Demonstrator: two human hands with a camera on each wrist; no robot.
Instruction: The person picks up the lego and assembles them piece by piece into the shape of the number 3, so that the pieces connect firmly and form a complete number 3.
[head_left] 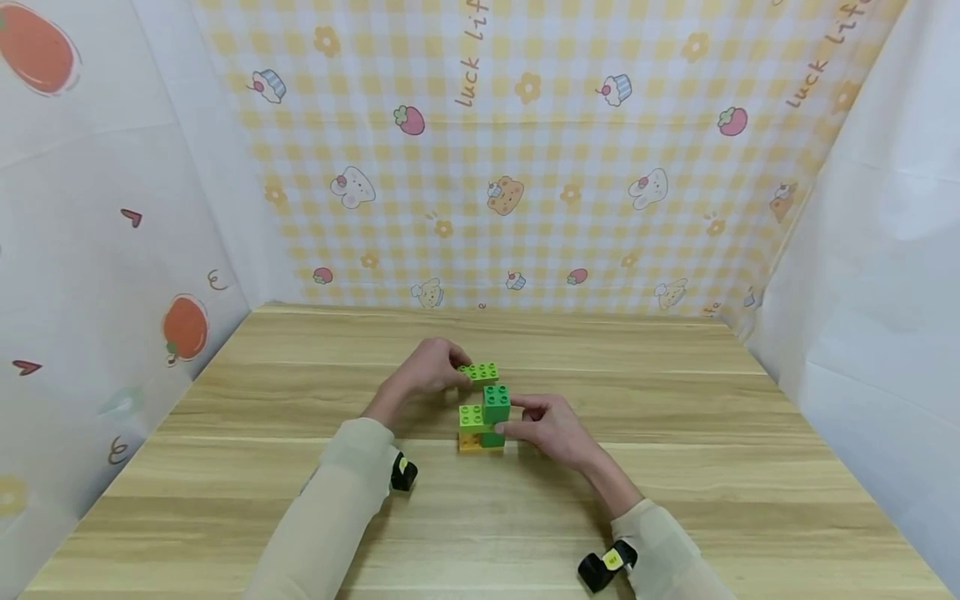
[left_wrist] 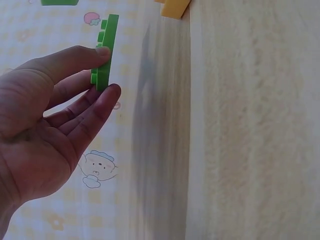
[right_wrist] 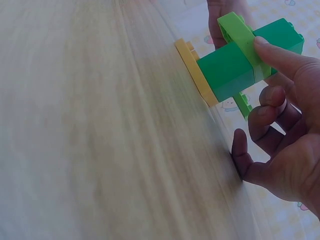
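Observation:
A stack of toy building blocks stands upright on the wooden table. At its bottom is a yellow-orange plate; above come a dark green block, a light green plate jutting out to the left, and a second dark green block on top. My right hand holds the stack from the right, its thumb against the light green layer; the index finger's contact is partly hidden. Behind the stack my left hand pinches a separate light green plate between thumb and fingers, with studs showing.
The wooden table stretches around both hands. A yellow checked cloth hangs at its back, with white cloth walls at the sides. Black wrist cameras sit on both cream sleeves.

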